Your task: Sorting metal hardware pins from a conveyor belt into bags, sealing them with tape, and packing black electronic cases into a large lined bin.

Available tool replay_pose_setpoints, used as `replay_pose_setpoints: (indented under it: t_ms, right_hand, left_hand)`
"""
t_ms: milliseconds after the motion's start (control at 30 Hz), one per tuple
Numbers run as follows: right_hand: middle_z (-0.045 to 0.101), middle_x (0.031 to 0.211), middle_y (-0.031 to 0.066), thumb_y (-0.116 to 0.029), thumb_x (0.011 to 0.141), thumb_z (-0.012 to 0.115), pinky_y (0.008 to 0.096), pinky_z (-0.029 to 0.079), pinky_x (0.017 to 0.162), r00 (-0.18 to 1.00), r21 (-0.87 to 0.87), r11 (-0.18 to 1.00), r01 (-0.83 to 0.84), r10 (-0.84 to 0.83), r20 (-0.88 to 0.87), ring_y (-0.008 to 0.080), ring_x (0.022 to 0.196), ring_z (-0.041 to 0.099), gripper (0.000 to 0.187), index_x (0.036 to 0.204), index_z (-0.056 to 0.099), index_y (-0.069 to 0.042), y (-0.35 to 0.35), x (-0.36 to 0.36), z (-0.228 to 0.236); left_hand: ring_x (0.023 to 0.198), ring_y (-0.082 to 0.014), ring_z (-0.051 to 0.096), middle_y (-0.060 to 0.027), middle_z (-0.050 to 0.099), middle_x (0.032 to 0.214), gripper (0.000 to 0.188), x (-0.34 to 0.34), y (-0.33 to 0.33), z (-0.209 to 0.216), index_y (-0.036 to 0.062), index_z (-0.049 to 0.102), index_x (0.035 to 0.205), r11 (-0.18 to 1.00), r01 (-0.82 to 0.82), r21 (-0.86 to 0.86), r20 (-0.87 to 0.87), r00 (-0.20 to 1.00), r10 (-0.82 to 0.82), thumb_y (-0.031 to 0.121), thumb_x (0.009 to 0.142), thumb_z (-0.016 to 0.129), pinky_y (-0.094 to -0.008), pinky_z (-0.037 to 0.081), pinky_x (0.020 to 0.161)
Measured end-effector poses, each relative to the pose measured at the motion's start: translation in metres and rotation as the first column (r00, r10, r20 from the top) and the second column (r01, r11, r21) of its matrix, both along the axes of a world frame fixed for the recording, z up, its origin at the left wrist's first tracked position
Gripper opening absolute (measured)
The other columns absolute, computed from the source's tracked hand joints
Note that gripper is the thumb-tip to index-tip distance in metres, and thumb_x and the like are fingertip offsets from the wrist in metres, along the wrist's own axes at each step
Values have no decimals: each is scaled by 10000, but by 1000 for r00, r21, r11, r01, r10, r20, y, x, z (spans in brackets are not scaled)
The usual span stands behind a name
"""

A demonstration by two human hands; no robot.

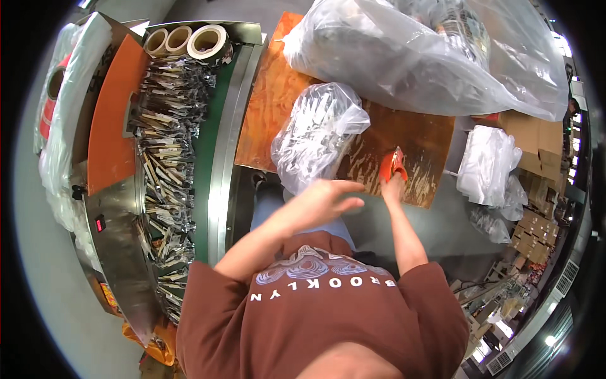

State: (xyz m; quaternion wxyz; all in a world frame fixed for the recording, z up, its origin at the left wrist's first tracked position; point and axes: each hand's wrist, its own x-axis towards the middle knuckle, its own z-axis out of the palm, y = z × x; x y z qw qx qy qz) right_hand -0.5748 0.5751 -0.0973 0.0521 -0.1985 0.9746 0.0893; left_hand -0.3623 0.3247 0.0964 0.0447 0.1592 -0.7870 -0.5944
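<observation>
My left hand (325, 201) is open, its fingers spread and pointing right, close to the near end of a clear plastic bag (319, 129). The bag is full of thin, wrapped, stick-like packets and lies on a worn wooden tabletop (435, 142). My right hand (393, 185) reaches to the right part of this tabletop, with its fingers around an orange handheld tool (387, 167) that looks like a tape dispenser. Most of those fingers are hidden by the tool.
To my left runs a green conveyor belt (218, 120) piled with wrapped packets (167, 151) and several tape rolls (208, 43). A large clear sack (404, 57) covers the table's far side. White plastic bags (486, 158) and cardboard boxes (533, 237) stand at right.
</observation>
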Motion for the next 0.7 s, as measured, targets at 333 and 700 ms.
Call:
replay_pose_setpoints:
  t_ms: [333, 700]
  right_hand:
    - [494, 1219, 129, -381, 750, 684, 314, 399, 928, 270, -397, 363, 843, 352, 896, 240, 1040, 525, 722, 1287, 387, -1, -154, 50, 25]
    - [475, 1256, 152, -352, 905, 452, 417, 382, 979, -522, 448, 293, 845, 639, 565, 284, 1126, 490, 540, 1323, 345, -27, -95, 168, 186]
  left_hand:
    - [1198, -420, 358, -296, 382, 1274, 803, -25, -72, -186, 0, 338, 1313, 960, -277, 36, 487, 844, 225, 604, 798, 460, -434, 277, 1017]
    - [1149, -161, 461, -92, 484, 1264, 629, 40, -119, -67, 4, 413, 1283, 216, 72, 974, -41, 989, -145, 508, 922, 302, -317, 338, 1002]
